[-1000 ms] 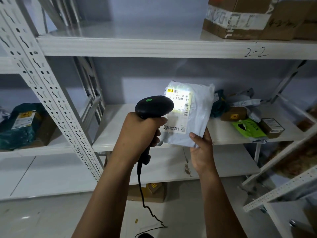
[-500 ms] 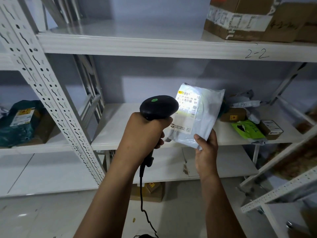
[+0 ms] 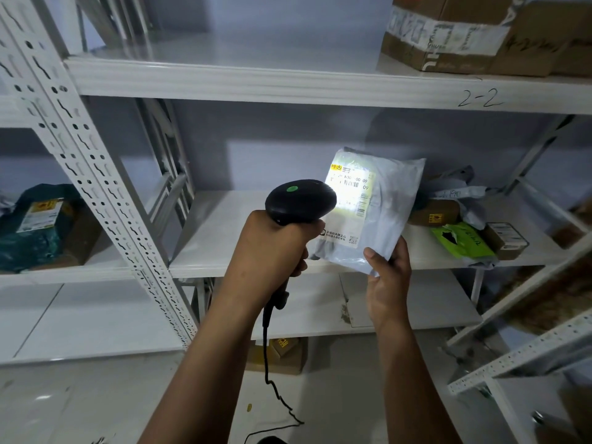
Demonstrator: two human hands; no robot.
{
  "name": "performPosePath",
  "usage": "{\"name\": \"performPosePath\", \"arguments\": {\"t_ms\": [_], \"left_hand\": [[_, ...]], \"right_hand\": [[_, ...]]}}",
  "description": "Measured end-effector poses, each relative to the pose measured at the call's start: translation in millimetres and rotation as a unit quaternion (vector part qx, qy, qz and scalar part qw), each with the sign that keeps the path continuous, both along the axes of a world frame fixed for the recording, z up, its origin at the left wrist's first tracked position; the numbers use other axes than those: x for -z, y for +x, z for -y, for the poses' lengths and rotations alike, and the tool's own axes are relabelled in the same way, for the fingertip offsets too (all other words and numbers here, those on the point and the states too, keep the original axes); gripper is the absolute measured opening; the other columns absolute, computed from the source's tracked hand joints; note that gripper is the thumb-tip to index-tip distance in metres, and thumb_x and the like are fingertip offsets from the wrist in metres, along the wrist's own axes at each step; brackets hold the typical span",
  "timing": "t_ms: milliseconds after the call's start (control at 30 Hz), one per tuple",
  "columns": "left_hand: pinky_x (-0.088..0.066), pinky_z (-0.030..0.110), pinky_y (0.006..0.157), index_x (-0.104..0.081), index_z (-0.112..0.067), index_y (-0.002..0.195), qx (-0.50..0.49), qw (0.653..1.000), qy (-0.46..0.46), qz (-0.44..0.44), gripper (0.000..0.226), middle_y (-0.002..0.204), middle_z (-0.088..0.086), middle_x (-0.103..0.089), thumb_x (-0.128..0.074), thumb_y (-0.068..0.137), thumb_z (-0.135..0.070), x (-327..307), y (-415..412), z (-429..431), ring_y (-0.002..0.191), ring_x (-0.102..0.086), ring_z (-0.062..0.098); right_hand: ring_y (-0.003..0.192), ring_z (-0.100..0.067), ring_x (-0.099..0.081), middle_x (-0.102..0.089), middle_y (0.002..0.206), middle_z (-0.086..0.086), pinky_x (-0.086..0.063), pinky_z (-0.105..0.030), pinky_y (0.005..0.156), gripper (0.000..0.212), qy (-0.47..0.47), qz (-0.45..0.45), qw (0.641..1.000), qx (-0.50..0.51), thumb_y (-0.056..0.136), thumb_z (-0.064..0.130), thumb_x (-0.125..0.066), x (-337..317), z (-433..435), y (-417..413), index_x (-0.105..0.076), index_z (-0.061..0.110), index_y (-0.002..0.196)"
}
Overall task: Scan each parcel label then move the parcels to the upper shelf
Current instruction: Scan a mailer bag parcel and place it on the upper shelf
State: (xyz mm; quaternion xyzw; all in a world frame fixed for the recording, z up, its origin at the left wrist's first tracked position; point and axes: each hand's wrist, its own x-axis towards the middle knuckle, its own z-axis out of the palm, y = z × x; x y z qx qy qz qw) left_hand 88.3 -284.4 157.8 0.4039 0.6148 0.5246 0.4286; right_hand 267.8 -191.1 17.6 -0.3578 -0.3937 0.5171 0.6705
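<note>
My right hand [image 3: 386,283] grips the lower corner of a white plastic mailer parcel [image 3: 387,213] and holds it upright in front of the middle shelf [image 3: 224,251]. Its printed label [image 3: 349,200] faces me and is lit bright by the scanner's light. My left hand [image 3: 272,251] is closed around the handle of a black barcode scanner [image 3: 299,201] with a green dot on top, its head close to the label's left edge. A coiled cable [image 3: 272,379] hangs from the scanner. The upper shelf [image 3: 256,81], marked "2-2", runs above.
Cardboard boxes [image 3: 464,33] stand at the right end of the upper shelf. Several small parcels, among them a green bag [image 3: 461,241] and brown boxes [image 3: 435,213], lie at the middle shelf's right. A dark green bag [image 3: 35,225] sits on the left rack. A perforated upright [image 3: 96,187] separates the racks.
The scanner's light is on the label again, as it was a second ago; half a second ago the label was dimmer. Parcel and both hands stay nearly where they were.
</note>
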Motion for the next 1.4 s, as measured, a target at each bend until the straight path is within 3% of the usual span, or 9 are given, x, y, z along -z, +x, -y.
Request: {"name": "performPosePath", "arguments": {"t_ms": [133, 333, 600, 800, 1100, 1267, 1400], "left_hand": [[-0.051, 0.037, 0.062, -0.071, -0.014, 0.075, -0.005, 1.0, 0.01, 0.003, 0.014, 0.057, 0.006, -0.058, -0.074, 0.087, -0.02, 0.3, -0.8, -0.8, 0.051, -0.056, 0.019], [-0.051, 0.035, 0.062, -0.069, -0.015, 0.076, -0.012, 1.0, 0.013, 0.009, 0.014, 0.057, 0.006, -0.058, -0.075, 0.088, -0.021, 2.4, -1.1, -1.5, 0.05, -0.056, 0.018], [-0.051, 0.033, 0.061, -0.07, -0.014, 0.081, -0.023, 1.0, 0.016, 0.014, 0.013, 0.056, 0.002, -0.061, -0.075, 0.088, -0.023, 4.9, -2.7, -1.5, 0.05, -0.058, 0.016], [-0.051, 0.034, 0.06, -0.071, -0.011, 0.073, -0.03, 0.999, 0.016, 0.023, 0.019, 0.056, 0.005, -0.061, -0.076, 0.086, -0.023, 2.0, -4.4, 1.8, 0.049, -0.057, 0.018], [-0.05, 0.035, 0.06, -0.071, -0.011, 0.072, -0.021, 0.999, 0.019, 0.025, 0.018, 0.057, 0.005, -0.059, -0.076, 0.085, -0.023, 3.7, -8.5, 4.4, 0.049, -0.056, 0.019], [-0.053, 0.032, 0.059, -0.072, -0.013, 0.078, -0.028, 0.999, 0.024, 0.015, 0.016, 0.058, 0.001, -0.065, -0.077, 0.087, -0.025, 5.1, -12.1, 4.4, 0.052, -0.061, 0.016], [-0.053, 0.031, 0.056, -0.072, -0.017, 0.083, -0.05, 0.998, 0.046, 0.003, 0.012, 0.062, -0.004, -0.071, -0.076, 0.09, -0.026, 3.4, -12.4, 2.0, 0.053, -0.063, 0.014]], "right_hand": [[0.12, -0.021, -0.066, -0.07, 0.127, 0.004, -0.058, -0.033, 0.087, 0.06, 0.008, 0.011, 1.0, -0.011, 0.078, 0.007, -0.069, -0.9, 0.6, -2.9, -0.059, 0.026, 0.133], [0.126, -0.029, -0.062, -0.064, 0.138, -0.008, -0.056, -0.04, 0.093, 0.07, 0.021, 0.015, 0.999, -0.023, 0.077, 0.006, -0.069, -2.0, 2.0, -9.2, -0.054, 0.015, 0.144], [0.124, -0.027, -0.063, -0.066, 0.134, -0.005, -0.058, -0.039, 0.089, 0.063, 0.033, 0.033, 0.999, -0.029, 0.077, 0.007, -0.071, -7.6, 7.8, -19.5, -0.058, 0.025, 0.136], [0.123, -0.028, -0.064, -0.065, 0.135, -0.01, -0.058, -0.032, 0.085, 0.067, 0.04, 0.023, 0.999, -0.023, 0.076, 0.005, -0.071, -10.5, 10.2, -23.0, -0.055, 0.014, 0.14], [0.125, -0.028, -0.063, -0.065, 0.136, -0.01, -0.058, -0.032, 0.085, 0.068, 0.041, 0.02, 0.999, -0.011, 0.076, 0.005, -0.071, -11.1, 12.3, -26.3, -0.055, 0.016, 0.141], [0.123, -0.026, -0.065, -0.067, 0.133, -0.006, -0.058, -0.039, 0.089, 0.066, 0.033, 0.008, 0.999, -0.01, 0.076, 0.005, -0.072, -10.9, 13.1, -27.3, -0.056, 0.018, 0.139], [0.119, -0.024, -0.067, -0.069, 0.128, -0.003, -0.059, -0.034, 0.084, 0.06, 0.038, 0.001, 0.999, -0.011, 0.076, 0.004, -0.071, -15.3, 12.9, -29.0, -0.06, 0.022, 0.132]]}}
